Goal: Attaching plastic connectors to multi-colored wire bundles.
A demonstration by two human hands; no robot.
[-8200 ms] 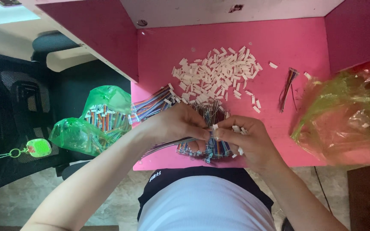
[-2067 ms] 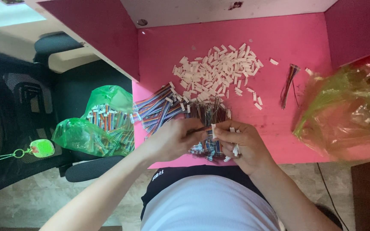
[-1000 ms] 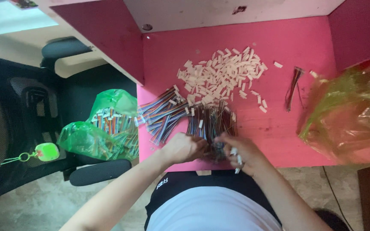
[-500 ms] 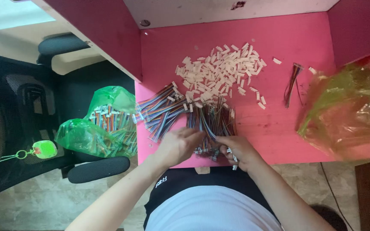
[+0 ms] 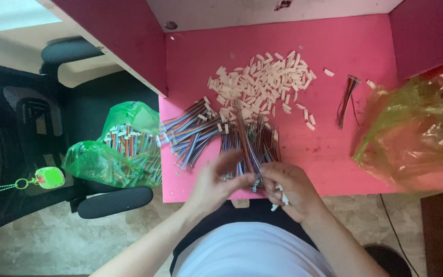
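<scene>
A: Head view. The left hand [image 5: 214, 182] and right hand [image 5: 288, 187] meet at the near edge of the pink table [image 5: 344, 154]. A single multicoloured wire lead [image 5: 245, 146] runs from between them up toward the pile of white connector housings [image 5: 262, 84].

B: Grip state?

A: The right hand is closed, fingers pinching the lower end of the lead, with small white pieces showing under its fingertips. The left hand is blurred; its fingers appear curled at the same end, but I cannot tell whether it actually clamps anything.

B: Risk points?

A: Three, in my judgement. First, the work sits right at the table edge, so a loosened pinch may drop a housing to the floor. Second, the lead lies across the loose wire bundle [image 5: 249, 149]; pulling it may drag neighbours along. Third, the fanned leads [image 5: 188, 131] overhang the left edge above the green bag [image 5: 116, 151] on the chair; a nudge of the forearm may tip them off.
</scene>
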